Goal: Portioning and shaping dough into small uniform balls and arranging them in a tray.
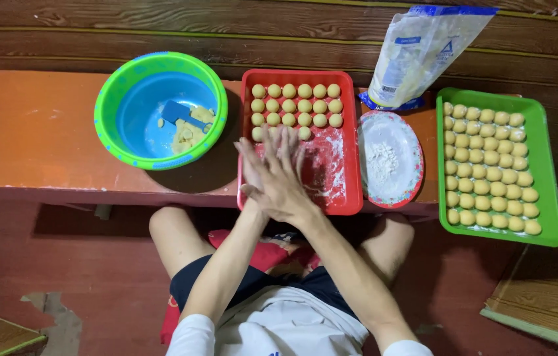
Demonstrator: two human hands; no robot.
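Overhead, your left hand (pixel 256 173) and right hand (pixel 283 184) press flat together, fingers extended, above the red tray (pixel 352 142); anything between the palms is hidden. One white-and-blue bag (pixel 417 53) stands behind the floured oval plate (pixel 391 158). Dough balls (pixel 296 105) fill three full rows; a fourth is partly covered.

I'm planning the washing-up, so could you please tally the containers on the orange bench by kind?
Trays: 2, the red rectangular plastic tray and the green rectangular plastic tray
Bowls: 1, the round blue plastic bowl with a green rim
Plates: 1, the oval floured plate
Bags: 1, the white plastic bag
Total: 5
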